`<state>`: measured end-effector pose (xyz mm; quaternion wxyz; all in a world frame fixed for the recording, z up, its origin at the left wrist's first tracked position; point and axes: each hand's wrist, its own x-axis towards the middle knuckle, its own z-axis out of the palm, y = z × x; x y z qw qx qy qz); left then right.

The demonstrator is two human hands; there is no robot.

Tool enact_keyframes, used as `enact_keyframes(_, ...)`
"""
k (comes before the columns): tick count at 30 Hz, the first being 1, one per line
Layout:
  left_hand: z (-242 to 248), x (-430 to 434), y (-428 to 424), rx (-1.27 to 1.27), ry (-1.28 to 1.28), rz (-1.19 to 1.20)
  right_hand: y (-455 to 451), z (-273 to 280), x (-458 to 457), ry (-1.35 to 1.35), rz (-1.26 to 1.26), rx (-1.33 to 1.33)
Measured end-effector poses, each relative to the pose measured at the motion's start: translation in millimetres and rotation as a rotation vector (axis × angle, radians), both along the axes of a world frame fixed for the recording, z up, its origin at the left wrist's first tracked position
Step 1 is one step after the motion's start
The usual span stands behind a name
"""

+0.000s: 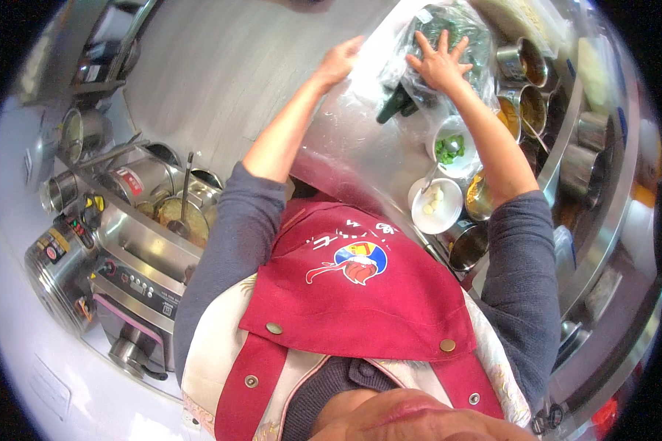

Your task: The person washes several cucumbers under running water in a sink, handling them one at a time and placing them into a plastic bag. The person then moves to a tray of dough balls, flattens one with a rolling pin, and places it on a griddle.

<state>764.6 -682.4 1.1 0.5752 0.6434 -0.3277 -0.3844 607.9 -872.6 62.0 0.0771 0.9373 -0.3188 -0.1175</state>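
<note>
My right hand (440, 65) lies with fingers spread on a clear plastic bag (477, 33) of dark green contents, probably leafy vegetables. From beneath the bag's near side pokes a dark, elongated object (393, 103) that I cannot identify. At the left edge of the shiny stainless steel counter (353, 129) is my left hand (341, 60), its fingers curled. Glare hides whether it grips the edge or some plastic. Nearer me stand a white bowl (458, 131) with chopped greens (449, 150) and a white bowl (437, 220) holding pale peeled cloves, probably garlic (432, 203). Each has a spoon.
Metal containers of sauces (531, 107) line the counter's right side, below a steel shelf (562, 160). At left, a cooker with pots (138, 182) holds a ladle (186, 187) in broth. A lidded steel barrel (58, 275) and a control panel (138, 284) sit nearer.
</note>
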Motion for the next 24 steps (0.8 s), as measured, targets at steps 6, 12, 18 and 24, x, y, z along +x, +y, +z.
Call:
enact_keyframes(6, 20, 9, 164, 0.113, 0.111, 0.549, 15, 11, 32, 0.148, -0.049, -0.069)
enact_keyframes(12, 24, -120, 299, 0.281, -0.011, 0.641, 0, 4, 36, 0.223, -0.026, -0.082)
enact_keyframes(18, 45, -237, 386, 0.347, 0.162, 0.871, -12, 6, 66, 0.253, 0.076, -0.213)
enact_keyframes(24, 58, -298, 439, 0.405, 0.079, 1.147, 132, 40, 135, -0.057, 0.953, 0.045)
